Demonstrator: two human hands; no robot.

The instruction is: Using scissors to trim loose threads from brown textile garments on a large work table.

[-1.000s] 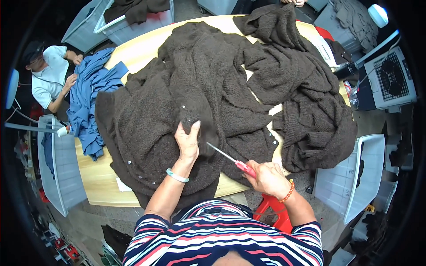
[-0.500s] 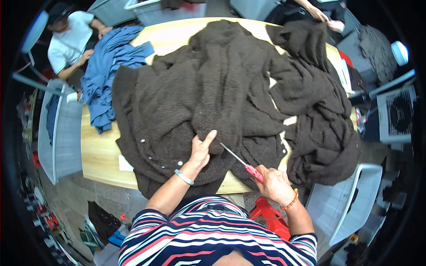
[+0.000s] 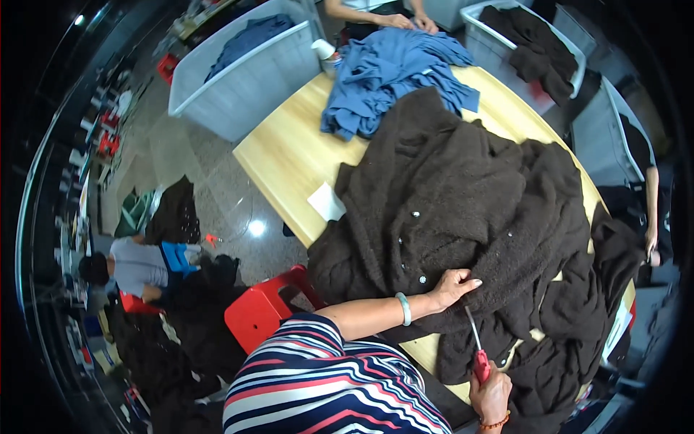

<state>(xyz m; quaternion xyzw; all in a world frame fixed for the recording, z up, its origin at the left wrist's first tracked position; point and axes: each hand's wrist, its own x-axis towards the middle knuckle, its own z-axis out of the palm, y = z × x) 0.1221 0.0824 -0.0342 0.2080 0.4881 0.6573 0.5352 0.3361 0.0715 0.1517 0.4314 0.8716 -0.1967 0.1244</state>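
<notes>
A large dark brown fleecy garment [image 3: 448, 202] lies heaped over the table, with several pale, button-like pieces on it. At its near edge my left hand [image 3: 452, 289] is closed on the cloth, thumb on top and the other fingers partly hidden. My right hand [image 3: 491, 394] is wrapped around the red handle of a screwdriver-like tool [image 3: 481, 365] with a thin metal shaft. The shaft's tip lies against or just over the brown cloth beside my left hand; contact cannot be made out.
Blue cloth [image 3: 397, 72] is piled on the wooden table [image 3: 282, 148], near a white paper [image 3: 327, 202]. A red stool [image 3: 264, 307] stands to my left. Grey bins [image 3: 242, 87] are beyond the table. Other people are at the far side, right and left.
The view has swung left, bringing the red stool and a person on the left into sight. My hands stay close together at the garment, the tool still in my right.
</notes>
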